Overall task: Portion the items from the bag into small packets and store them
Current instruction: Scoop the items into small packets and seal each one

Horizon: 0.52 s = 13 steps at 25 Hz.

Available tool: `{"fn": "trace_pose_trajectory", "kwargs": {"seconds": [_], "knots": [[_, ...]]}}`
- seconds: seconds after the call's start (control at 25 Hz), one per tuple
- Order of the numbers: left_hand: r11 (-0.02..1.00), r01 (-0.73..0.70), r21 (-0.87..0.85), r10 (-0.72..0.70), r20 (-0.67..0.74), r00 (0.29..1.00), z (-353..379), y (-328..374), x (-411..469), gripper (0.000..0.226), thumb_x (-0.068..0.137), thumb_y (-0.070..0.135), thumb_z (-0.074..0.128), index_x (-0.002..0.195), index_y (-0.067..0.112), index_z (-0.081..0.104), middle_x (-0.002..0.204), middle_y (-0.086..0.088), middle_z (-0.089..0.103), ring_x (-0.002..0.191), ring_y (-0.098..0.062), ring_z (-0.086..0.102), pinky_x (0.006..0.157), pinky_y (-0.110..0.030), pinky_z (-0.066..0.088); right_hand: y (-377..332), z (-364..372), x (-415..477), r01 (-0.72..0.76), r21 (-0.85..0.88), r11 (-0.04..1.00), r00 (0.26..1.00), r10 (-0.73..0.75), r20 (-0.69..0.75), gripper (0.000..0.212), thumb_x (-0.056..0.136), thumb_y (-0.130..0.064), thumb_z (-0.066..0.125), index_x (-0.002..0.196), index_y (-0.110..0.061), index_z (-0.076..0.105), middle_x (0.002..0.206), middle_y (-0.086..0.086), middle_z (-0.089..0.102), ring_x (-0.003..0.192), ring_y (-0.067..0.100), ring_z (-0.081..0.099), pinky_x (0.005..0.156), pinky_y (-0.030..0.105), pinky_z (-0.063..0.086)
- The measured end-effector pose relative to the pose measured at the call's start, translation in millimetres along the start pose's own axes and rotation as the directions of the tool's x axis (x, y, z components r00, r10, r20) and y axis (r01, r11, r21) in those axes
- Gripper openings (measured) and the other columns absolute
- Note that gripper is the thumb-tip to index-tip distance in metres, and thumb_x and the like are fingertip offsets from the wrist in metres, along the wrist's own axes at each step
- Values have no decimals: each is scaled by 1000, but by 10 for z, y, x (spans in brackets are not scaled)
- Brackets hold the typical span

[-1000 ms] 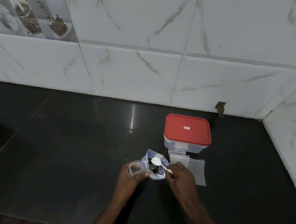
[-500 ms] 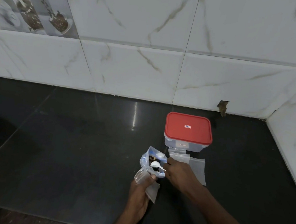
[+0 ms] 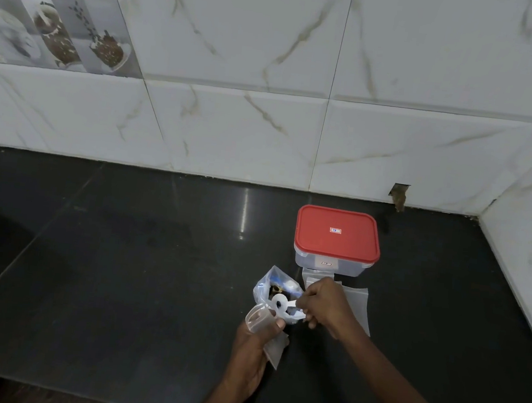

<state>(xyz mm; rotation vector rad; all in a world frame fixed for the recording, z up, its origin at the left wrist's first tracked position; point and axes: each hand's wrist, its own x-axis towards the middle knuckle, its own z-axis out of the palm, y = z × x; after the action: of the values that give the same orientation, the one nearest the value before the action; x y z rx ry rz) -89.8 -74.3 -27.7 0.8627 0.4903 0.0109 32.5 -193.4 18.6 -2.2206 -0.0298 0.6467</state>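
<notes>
A white marble-look wall [image 3: 266, 119] is running along the far side and turning toward the viewer on the right, closing a corner at far right. There is a small broken notch [image 3: 398, 195] low in the tile near that corner.

The black counter [image 3: 119, 268] is spreading wide to the left of the hands as one long polished stretch. Its near edge is showing at the lower left. On the right the counter is narrowing between the arms and the side wall.

A clear box with a red lid [image 3: 336, 235] is sitting closed at far right, apart from the back wall and just beyond the hands. Flat empty packets [image 3: 357, 299] are lying against its near side and are partly covered by the right hand [image 3: 326, 303].

The bag [image 3: 269, 283], clear with blue print, is standing open just left of that hand, with dark items showing inside.

The left hand [image 3: 252, 354] is gripping a small packet [image 3: 257, 320] near the bag's near edge. The thumb is pressing on the packet's rim, the fingers are curling underneath, and its mouth is gaping open.

The right hand is pinching the handle of a white spoon [image 3: 280, 303] with curled fingers. The spoon's bowl is hanging over the bag's mouth, just above the packet. I cannot tell whether anything is lying in the bowl.
</notes>
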Motion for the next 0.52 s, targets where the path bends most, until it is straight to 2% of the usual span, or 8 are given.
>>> {"fn": "trace_pose_trajectory", "kwargs": {"seconds": [0.16,0.28,0.4,0.52], "knots": [[964,-59,257,57,15,998,-112,44,26,45,73,7,81,116,1,67,114,-28,71,108,-44,68,98,-59,53,3,-113,-139,6,233,972,999,4,-43,12,79,4,67,71,12,66,52,20,60,38,24,53,42,28,46],[887,-87,453,115,-33,993,-140,98,27,40,63,16,85,100,9,72,99,-17,77,98,-38,73,93,-58,56,-67,-186,-290,56,311,949,997,-38,-63,13,80,4,67,71,12,66,50,18,57,35,19,50,41,26,44],[859,-101,502,131,-26,991,-120,99,68,36,63,17,85,97,11,73,98,-15,78,96,-37,74,93,-61,55,-158,-207,-483,140,342,929,989,-113,-96,14,81,0,67,68,2,70,48,16,58,36,21,50,41,26,44],[863,-113,492,131,-2,991,-52,122,89,40,64,18,86,102,15,75,102,-13,78,99,-34,74,94,-59,55,-193,-147,-678,217,258,942,973,-186,-140,13,81,-7,68,68,-7,72,48,8,60,37,17,53,40,25,44]]}}
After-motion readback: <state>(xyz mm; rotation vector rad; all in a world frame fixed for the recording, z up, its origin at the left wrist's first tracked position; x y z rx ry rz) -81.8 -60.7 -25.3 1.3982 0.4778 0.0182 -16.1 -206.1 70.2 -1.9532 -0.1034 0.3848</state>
